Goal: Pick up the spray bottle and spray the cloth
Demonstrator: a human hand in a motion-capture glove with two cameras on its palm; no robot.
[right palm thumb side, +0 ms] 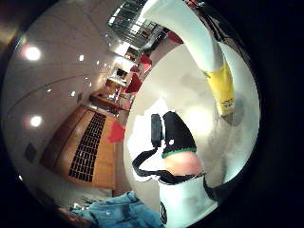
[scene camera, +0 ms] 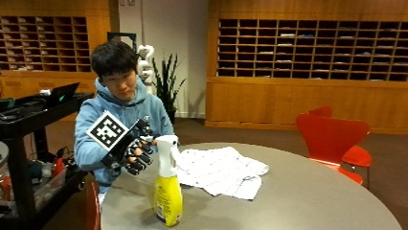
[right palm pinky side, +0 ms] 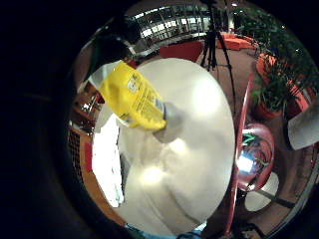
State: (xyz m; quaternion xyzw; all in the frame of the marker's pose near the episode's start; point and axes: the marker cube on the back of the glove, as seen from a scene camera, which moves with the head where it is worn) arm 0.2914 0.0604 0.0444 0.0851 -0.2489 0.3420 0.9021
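Observation:
A spray bottle with a yellow body and a white head stands upright near the front left edge of the round grey table. My gloved right hand hovers just left of the bottle's head, fingers loosely curled and holding nothing; I cannot tell whether they touch the trigger. The little finger side palm view shows the bottle close to the palm. In the thumb side palm view the thumb sits apart from the bottle. A crumpled white cloth lies on the table right of the bottle, also visible as cloth and cloth.
A red chair stands at the table's far right side. A black cart with gear is at the left, close to the person's elbow. A camera tripod stands beyond the table. Bare tabletop stretches to the right of the cloth.

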